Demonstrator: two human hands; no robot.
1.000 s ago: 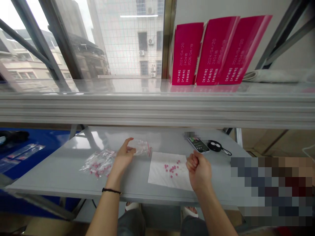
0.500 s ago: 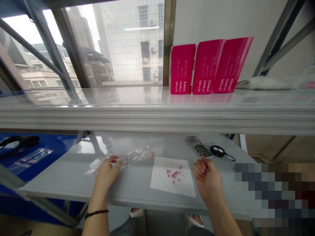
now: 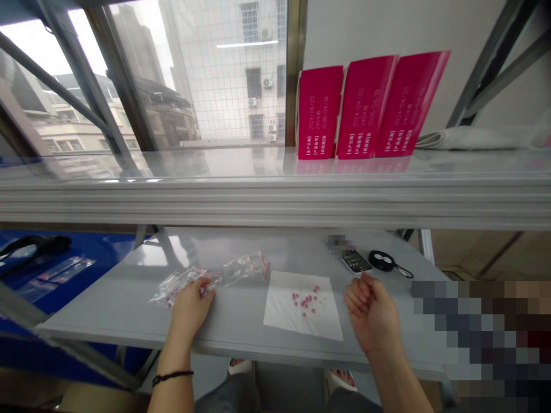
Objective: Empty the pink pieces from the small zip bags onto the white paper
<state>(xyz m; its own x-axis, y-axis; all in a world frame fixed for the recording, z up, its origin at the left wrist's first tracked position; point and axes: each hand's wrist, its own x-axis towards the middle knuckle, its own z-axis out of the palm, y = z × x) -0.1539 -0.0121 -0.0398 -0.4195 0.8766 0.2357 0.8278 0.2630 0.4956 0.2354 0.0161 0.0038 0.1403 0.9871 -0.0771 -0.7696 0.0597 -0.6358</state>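
My left hand (image 3: 189,307) is closed over the edge of a crumpled clear plastic bag (image 3: 172,289) holding small pink pieces. To its right lies a smaller clear zip bag (image 3: 245,268) with a red seal line, not touching my hand. A white paper sheet (image 3: 301,304) lies on the grey table (image 3: 120,292), with a loose cluster of pink pills (image 3: 305,301) on it. My right hand (image 3: 372,314) hangs curled just off the sheet's right edge, holding nothing that I can see.
A smartphone (image 3: 356,261) and a round black pouch (image 3: 381,260) with a strap lie at the table's far edge. Above runs a shelf (image 3: 258,201) with three magenta boxes (image 3: 364,106). A blue surface (image 3: 51,269) lies left, and a pixelated area covers the right.
My left hand has moved left, from the small zip bag to the larger bag, and closed on it. My right hand has shifted slightly right, staying curled. The view has tilted down a little.
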